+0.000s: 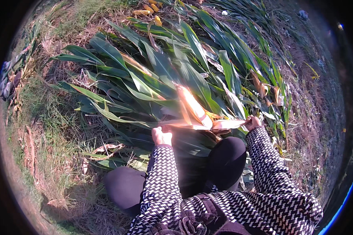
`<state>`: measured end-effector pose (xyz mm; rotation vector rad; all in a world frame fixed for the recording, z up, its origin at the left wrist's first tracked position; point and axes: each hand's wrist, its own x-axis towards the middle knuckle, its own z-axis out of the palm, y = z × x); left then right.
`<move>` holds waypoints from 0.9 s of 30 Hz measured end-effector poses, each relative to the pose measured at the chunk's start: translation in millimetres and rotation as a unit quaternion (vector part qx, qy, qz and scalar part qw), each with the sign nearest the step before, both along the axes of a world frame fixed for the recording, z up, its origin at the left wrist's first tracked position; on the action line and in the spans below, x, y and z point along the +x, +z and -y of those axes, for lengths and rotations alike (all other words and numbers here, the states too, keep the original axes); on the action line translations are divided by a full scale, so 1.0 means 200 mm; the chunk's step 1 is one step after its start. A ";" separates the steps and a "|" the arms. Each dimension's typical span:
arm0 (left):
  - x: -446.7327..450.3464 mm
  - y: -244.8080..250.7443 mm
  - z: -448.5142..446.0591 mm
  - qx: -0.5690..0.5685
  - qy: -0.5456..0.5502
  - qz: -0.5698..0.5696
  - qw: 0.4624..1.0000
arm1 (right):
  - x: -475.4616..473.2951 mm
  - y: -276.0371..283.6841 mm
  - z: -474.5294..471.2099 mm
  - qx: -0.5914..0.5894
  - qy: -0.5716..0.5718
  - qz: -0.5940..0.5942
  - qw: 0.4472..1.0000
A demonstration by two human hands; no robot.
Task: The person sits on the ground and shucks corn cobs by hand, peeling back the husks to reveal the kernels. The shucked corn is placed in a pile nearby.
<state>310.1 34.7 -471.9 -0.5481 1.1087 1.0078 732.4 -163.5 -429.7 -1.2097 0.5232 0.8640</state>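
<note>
In front of my knees lies a maize ear point(195, 107), its pale husk partly peeled and glaring in the sun. My left hand point(161, 136) pinches the end of a dry husk strip point(181, 124) that runs from the ear's base out to the left. On the other side, my right hand point(254, 122) grips the tip of another husk bundle point(228, 124), drawn out to the right. Between the two hands the husks stretch nearly in a line. Glare hides where the kernels begin. Green maize stalks and leaves point(153, 73) lie under the ear.
Several husked yellow ears point(145, 11) rest on the ground at the top. Unpeeled ears in dry husks point(278, 95) lie among leaves at right. Dry grass point(53, 164) covers the left side. My bent knees point(228, 160) frame the space below the ear.
</note>
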 end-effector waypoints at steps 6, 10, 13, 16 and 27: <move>-0.01 0.18 0.01 0.019 -0.052 -0.174 0.983 | 0.01 -0.15 0.24 -0.197 0.126 0.120 0.965; 0.08 0.35 -0.11 0.298 -0.125 -0.520 0.791 | -0.07 0.24 -0.17 -0.327 0.206 0.457 0.801; 0.26 0.35 -0.23 0.417 -0.236 -0.511 0.714 | -0.34 0.60 -0.44 -0.368 0.158 0.830 0.388; 0.36 0.30 -0.28 0.411 -0.309 -0.270 0.814 | -0.69 0.78 -0.65 -0.128 0.348 0.823 0.430; 0.29 0.24 -0.28 0.349 -0.185 0.129 0.910 | -1.42 0.31 -0.82 -0.208 0.438 0.726 0.487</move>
